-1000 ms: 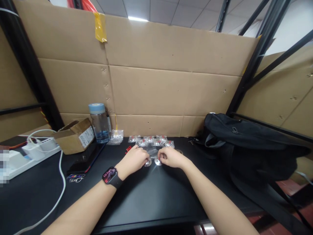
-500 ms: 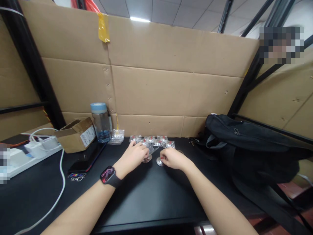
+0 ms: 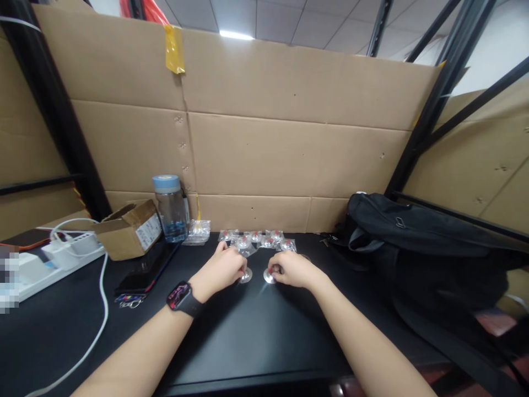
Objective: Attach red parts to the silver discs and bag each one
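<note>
My left hand [image 3: 225, 268], with a black watch on its wrist, is closed in a pinch on a shiny round disc [image 3: 247, 275] at the middle of the black table. Opposite it, the fingers of my right hand [image 3: 292, 269] pinch a second shiny disc [image 3: 269, 277], where a bit of red shows at the fingertips. The two discs are close together but apart, low over the tabletop or on it. Just beyond my hands lie several small clear bags [image 3: 270, 241], each with a round silvery piece marked red. My fingers hide parts of both discs.
At the left are a water bottle [image 3: 170, 212], an open cardboard box [image 3: 126, 234], a dark phone [image 3: 142, 273], keys [image 3: 131, 300] and a white power strip [image 3: 61, 259] with a cable. A black bag [image 3: 413, 242] lies right. A cardboard wall [image 3: 289, 160] closes the back.
My left hand has drawn slightly left and nearer with its disc, apart from the clear bag beside it. The right disc has shifted a little nearer.
</note>
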`<state>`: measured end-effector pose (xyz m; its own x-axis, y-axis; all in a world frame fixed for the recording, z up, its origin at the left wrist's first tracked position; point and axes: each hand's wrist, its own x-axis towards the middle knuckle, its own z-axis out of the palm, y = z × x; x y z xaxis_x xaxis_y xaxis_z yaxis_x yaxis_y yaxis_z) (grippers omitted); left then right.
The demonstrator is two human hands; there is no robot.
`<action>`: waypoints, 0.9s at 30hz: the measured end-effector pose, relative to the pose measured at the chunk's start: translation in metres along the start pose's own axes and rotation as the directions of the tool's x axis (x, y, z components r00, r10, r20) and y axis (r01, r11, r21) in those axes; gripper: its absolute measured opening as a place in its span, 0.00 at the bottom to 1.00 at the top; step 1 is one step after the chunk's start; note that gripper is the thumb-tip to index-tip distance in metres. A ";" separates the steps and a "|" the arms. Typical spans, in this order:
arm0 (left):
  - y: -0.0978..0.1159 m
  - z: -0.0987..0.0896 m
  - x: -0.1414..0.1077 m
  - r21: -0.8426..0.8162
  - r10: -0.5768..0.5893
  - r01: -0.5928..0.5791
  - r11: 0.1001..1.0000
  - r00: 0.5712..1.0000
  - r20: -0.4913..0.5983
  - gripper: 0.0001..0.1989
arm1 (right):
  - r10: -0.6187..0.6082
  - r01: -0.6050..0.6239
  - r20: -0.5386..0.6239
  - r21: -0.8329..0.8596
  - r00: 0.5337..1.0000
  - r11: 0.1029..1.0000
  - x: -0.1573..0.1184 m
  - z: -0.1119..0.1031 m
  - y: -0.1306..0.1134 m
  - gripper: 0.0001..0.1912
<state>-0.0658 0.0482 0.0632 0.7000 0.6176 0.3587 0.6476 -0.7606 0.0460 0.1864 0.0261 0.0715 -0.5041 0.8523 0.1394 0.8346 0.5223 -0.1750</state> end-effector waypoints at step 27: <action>0.007 -0.020 0.002 0.116 0.048 -0.021 0.993 0.970 -0.240 0.10 | -0.065 0.056 -0.070 -0.131 0.995 0.990 -0.001 0.000 0.004 0.05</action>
<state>-0.0656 0.0404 0.0829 0.6377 0.5138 0.5739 0.6633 -0.7451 -0.0699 0.1904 0.0268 0.0707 -0.5407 0.8123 0.2187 0.8271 0.5607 -0.0378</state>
